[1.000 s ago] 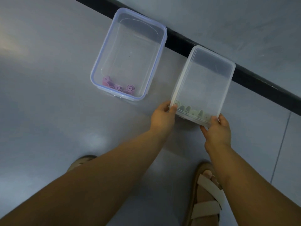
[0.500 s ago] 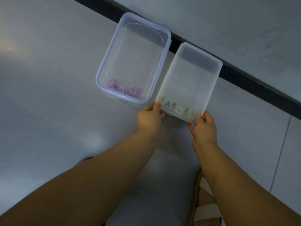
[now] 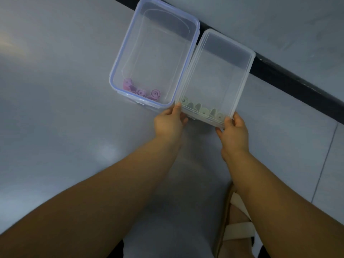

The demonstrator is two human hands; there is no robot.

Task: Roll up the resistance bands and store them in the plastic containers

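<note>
Down at the near edge, a foot in a pale-strapped sandal stands on the grey floor, and both bare forearms reach out over it. Moving up, here are the hands, both on the near end of the clear container. The left hand grips the near-left corner, thumb pressed up on the rim and fingers curled in around the corner. The right hand clamps the near-right corner, thumb along the outer side and fingers folded against the near wall. Inside that box, a row of pale green rolled bands lies packed against the near wall, right between the two hands. Just to the left sits the blue-rimmed container, its long side pressed against the clear one, so the two stand side by side. A few purple rolled bands rest at its near end. Beyond both boxes a black skirting strip runs diagonally, with the grey wall above.
</note>
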